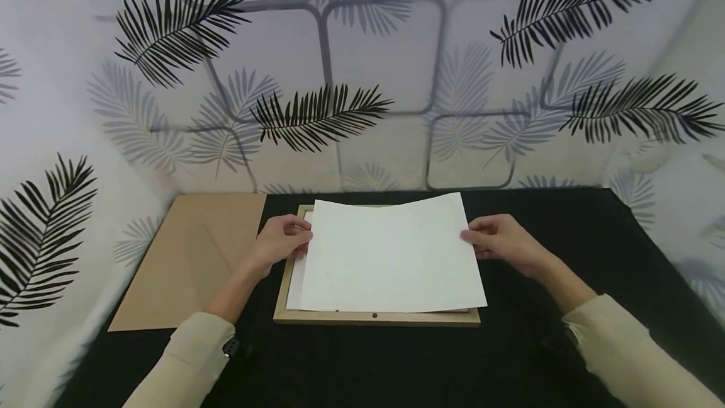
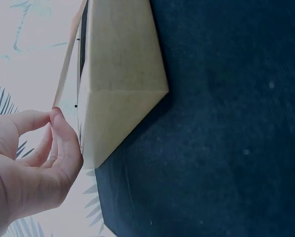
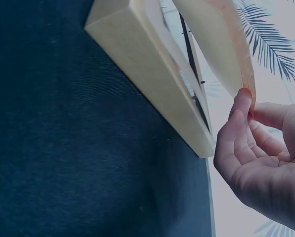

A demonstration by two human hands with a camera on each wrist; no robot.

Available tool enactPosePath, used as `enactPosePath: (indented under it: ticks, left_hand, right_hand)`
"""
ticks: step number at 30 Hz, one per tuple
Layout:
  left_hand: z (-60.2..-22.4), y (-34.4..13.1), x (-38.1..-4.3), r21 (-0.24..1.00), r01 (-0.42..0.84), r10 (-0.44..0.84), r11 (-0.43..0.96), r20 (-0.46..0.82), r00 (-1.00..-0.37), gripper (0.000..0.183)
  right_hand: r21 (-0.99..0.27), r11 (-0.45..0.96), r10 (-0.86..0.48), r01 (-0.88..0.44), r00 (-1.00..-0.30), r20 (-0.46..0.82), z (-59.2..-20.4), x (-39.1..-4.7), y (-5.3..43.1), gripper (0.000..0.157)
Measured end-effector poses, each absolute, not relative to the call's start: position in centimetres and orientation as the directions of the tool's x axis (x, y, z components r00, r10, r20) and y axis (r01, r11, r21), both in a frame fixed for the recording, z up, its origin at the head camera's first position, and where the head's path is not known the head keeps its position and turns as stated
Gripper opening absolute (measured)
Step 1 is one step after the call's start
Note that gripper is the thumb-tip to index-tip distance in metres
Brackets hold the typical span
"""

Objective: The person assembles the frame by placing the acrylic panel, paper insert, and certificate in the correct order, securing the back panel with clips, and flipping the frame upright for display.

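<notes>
A white sheet of paper (image 1: 391,257) is held over a light wooden frame (image 1: 376,318), overlapping most of it in the head view. My left hand (image 1: 286,238) pinches the sheet's left edge between thumb and fingers; the left wrist view shows this hand (image 2: 38,158) beside the frame's corner (image 2: 95,98). At the opposite edge my right hand (image 1: 501,241) pinches the paper, also seen bending up from the fingertips in the right wrist view, where the hand (image 3: 266,153) is close to the frame's side (image 3: 152,79). Another white layer (image 1: 296,288) shows inside the frame at left.
A brown board (image 1: 175,257) lies flat at the left of the black-covered table (image 1: 362,370). Behind the table hangs a pale cloth (image 1: 385,68) printed with dark leaves. Small dark tabs (image 3: 202,82) stick out along the frame's inner edge.
</notes>
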State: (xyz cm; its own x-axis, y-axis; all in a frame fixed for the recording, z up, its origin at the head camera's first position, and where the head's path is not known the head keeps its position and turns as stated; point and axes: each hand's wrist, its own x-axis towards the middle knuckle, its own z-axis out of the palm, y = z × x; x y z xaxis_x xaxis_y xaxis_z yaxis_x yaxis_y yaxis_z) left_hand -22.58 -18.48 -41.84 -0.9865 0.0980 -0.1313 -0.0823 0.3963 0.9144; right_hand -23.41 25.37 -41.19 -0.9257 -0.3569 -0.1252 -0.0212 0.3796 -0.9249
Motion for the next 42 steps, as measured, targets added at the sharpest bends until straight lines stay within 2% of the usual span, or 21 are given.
enactPosePath:
  ticks: [10, 23, 31, 42]
  left_hand:
    - [-42.4, -19.0, -22.4, 0.864, -0.001, 0.094, 0.503, -0.056, -0.994, 0.021]
    - [-42.7, -19.9, -22.4, 0.869, -0.026, 0.075, 0.495, -0.072, -0.995, 0.023]
    - [-42.7, -20.3, -22.2, 0.875, -0.013, 0.083, 0.484, -0.060, -0.995, 0.023]
    - [-42.7, -20.6, -22.3, 0.884, -0.009, 0.079, 0.467, -0.052, -0.996, 0.024]
  right_hand:
    - [-0.916, 0.402, -0.330, 0.004, -0.932, -0.148, -41.9, -23.8, 24.4, 0.032]
    - [-0.901, 0.433, -0.292, 0.016, -0.944, -0.157, -42.8, -24.0, 23.0, 0.030]
    - [-0.862, 0.506, -0.292, -0.035, -0.947, -0.133, -43.2, -24.1, 22.8, 0.024]
    - [-0.801, 0.590, -0.302, -0.099, -0.948, -0.105, -42.8, -24.3, 22.4, 0.023]
